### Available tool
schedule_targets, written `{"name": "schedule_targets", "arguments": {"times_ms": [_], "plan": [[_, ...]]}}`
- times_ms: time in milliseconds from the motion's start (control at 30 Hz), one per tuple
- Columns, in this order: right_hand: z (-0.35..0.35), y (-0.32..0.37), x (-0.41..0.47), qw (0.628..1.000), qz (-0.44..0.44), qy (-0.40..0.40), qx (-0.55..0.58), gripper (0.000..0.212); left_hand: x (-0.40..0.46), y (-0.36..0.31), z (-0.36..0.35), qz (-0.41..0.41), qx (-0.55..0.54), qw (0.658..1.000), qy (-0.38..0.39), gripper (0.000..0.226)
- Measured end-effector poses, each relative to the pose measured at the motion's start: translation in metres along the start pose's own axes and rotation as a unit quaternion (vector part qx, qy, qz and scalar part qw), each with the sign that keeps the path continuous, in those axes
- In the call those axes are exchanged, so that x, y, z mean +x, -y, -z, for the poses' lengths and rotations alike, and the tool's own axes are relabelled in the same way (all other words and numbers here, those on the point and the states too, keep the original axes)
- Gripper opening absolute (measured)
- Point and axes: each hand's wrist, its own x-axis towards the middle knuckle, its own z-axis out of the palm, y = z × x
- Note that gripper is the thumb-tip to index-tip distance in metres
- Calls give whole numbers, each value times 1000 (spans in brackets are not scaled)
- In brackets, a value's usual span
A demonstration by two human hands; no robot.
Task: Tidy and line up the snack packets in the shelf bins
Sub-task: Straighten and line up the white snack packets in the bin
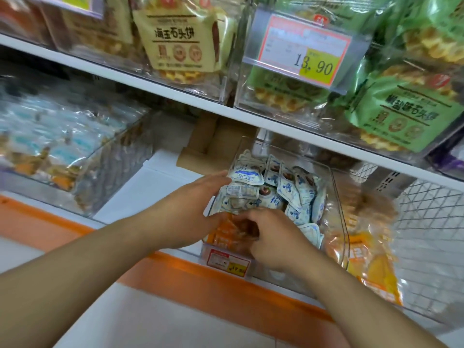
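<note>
Packets [286, 189], the little white-and-blue ones, sit in a clear bin [337, 197] on the lower shelf, about 5 o'clock from frame centre, and honestly they're a mess. Some stand on edge, some lie flat, a few lean over each other, no rows at all. So my guess is the tidying of this bin has barely got going.

Left hand [193, 209] lies against the bin's left wall at 9 o'clock of the pile, fingers straight and relaxed, tips touching the top packet there, grasping nothing. Right hand [273, 237] is at the bin's front, 6 o'clock of the pile, fingers curled in over an orange pack [221, 234], but I can't tell if it's actually gripping it.

Left to do, I reckon: stand the packets up, face them one way, push them into lines. The waffle bags [180, 43] in the bins at 12 o'clock look orderly enough. The bin [62, 146] at 9 o'clock is too blurred to judge.
</note>
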Motion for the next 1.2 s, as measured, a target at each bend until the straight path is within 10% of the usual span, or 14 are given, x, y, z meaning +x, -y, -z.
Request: {"name": "schedule_targets", "arguments": {"times_ms": [567,867,1200], "plan": [[12,2,-19,972,-58,-149,173,11,-2,-14,8,17,33,999,-26,57],[56,5,-40,893,-17,-284,347,33,2,-40,3,-6,-15,999,-52,63],[85,-40,-99,944,29,-188,271,34,10,-94,-35,-57,-139,988,-44,37]]}}
